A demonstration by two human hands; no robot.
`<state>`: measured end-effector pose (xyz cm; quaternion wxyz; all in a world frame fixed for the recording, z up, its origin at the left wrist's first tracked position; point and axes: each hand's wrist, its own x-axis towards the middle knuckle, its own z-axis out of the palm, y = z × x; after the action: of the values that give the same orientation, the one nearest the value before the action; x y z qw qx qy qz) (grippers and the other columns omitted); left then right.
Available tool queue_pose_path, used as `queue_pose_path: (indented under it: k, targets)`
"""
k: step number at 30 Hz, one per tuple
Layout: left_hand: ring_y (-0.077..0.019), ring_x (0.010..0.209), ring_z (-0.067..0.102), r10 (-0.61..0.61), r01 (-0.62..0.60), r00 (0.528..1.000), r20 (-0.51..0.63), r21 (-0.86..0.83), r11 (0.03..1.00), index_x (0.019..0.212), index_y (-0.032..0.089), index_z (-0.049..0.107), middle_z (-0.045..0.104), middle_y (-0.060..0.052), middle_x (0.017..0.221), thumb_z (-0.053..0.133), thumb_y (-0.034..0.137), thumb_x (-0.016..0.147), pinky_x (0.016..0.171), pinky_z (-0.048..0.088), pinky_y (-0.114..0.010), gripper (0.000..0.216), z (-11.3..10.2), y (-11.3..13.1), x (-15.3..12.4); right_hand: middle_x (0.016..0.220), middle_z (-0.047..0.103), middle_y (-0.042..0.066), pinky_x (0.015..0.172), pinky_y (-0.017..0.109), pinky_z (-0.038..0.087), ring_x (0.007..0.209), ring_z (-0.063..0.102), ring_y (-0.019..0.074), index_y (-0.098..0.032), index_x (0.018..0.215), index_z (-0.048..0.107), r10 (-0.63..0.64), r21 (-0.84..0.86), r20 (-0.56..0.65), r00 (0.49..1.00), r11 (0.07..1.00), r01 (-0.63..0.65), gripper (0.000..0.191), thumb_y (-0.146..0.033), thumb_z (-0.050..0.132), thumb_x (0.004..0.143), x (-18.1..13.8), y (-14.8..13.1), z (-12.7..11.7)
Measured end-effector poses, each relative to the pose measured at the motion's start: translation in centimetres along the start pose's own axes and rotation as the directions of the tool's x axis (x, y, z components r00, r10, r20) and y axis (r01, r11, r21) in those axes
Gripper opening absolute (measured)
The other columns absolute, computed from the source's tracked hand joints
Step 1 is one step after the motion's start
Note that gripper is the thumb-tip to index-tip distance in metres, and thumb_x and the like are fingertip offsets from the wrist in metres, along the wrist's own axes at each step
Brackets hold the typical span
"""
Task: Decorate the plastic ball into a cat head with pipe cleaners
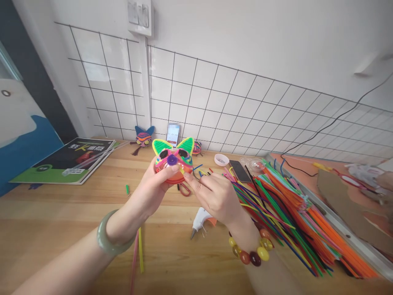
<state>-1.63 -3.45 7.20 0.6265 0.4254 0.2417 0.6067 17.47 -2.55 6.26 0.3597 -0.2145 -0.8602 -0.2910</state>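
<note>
Up in front of me is a pipe-cleaner animal face (pixel 172 159) with green ears edged in yellow, black eyes, a purple nose and an orange-red base. My left hand (pixel 155 180) grips it from the left, thumb across its front. With closed fingers, my right hand (pixel 216 194) pinches a small yellow pipe-cleaner piece (pixel 182 169) against the lower right of the face. Below the right hand, a white glue gun (pixel 200 218) lies on the table. Red-handled scissors (pixel 184 189) lie behind the hands, partly hidden.
Loose pipe cleaners (pixel 294 213) spread over the right side. Near the wall stand a blue-eared animal face (pixel 143 136), a lit phone (pixel 172 134) and a white bowl (pixel 221 159). A dark phone (pixel 240 171) lies farther right. A book (pixel 66 159) is at left. Another person's hand (pixel 384 180) shows at far right.
</note>
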Motion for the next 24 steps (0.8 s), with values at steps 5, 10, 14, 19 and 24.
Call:
queue_pose_path:
  k: [5, 10, 14, 19, 24]
  targets:
    - [-0.0188, 0.091, 0.07, -0.052, 0.053, 0.999, 0.011, -0.025, 0.998, 0.105, 0.02, 0.071, 0.076, -0.005, 0.103, 0.073, 0.028, 0.085, 0.081, 0.056, -0.028, 0.022, -0.05, -0.17, 0.1, 0.061, 0.048, -0.002, 0.055, 0.032, 0.03, 0.059, 0.04, 0.0151, -0.011, 0.134, 0.063, 0.004, 0.003, 0.017, 1.0, 1.0, -0.004, 0.04, -0.006, 0.046, 0.098, -0.04, 0.01, 0.0]
    - [-0.0188, 0.09, 0.071, -0.09, 0.09, 0.996, -0.006, -0.076, 0.993, 0.098, 0.02, 0.073, 0.077, -0.005, 0.1, 0.074, 0.03, 0.083, 0.081, 0.056, -0.028, 0.018, -0.18, -0.29, 0.17, 0.062, 0.049, -0.002, 0.055, 0.032, 0.03, 0.059, 0.041, 0.0152, -0.012, 0.141, 0.056, 0.014, -0.013, 0.048, 0.999, 1.0, -0.014, 0.045, -0.006, 0.046, 0.098, -0.18, -0.01, 0.09]
    - [-0.0195, 0.09, 0.071, -0.126, 0.123, 0.992, -0.03, -0.087, 0.989, 0.097, 0.02, 0.074, 0.077, -0.006, 0.099, 0.076, 0.032, 0.081, 0.081, 0.055, -0.028, 0.021, -0.27, -0.34, 0.24, 0.061, 0.048, -0.003, 0.054, 0.032, 0.03, 0.058, 0.042, 0.0152, -0.012, 0.148, 0.048, 0.017, -0.02, 0.052, 0.999, 1.0, -0.016, 0.052, -0.005, 0.044, 0.097, -0.09, -0.08, 0.14]
    - [-0.0176, 0.088, 0.07, -0.135, 0.131, 0.99, -0.031, -0.102, 0.986, 0.096, 0.019, 0.074, 0.077, -0.005, 0.098, 0.078, 0.033, 0.08, 0.08, 0.056, -0.026, 0.021, -0.26, -0.35, 0.27, 0.06, 0.047, -0.003, 0.055, 0.031, 0.03, 0.058, 0.04, 0.0149, -0.013, 0.143, 0.055, 0.022, -0.023, 0.05, 0.999, 1.0, -0.021, 0.047, -0.004, 0.043, 0.098, -0.01, -0.11, 0.1]
    - [-0.0176, 0.089, 0.069, -0.145, 0.14, 0.988, -0.045, -0.095, 0.986, 0.098, 0.02, 0.073, 0.076, -0.005, 0.099, 0.078, 0.034, 0.079, 0.079, 0.057, -0.026, 0.024, -0.16, -0.24, 0.2, 0.06, 0.047, -0.002, 0.055, 0.032, 0.029, 0.059, 0.038, 0.0157, -0.009, 0.133, 0.062, 0.023, -0.011, 0.051, 0.998, 1.0, -0.023, 0.041, -0.003, 0.045, 0.097, 0.02, -0.16, 0.09]
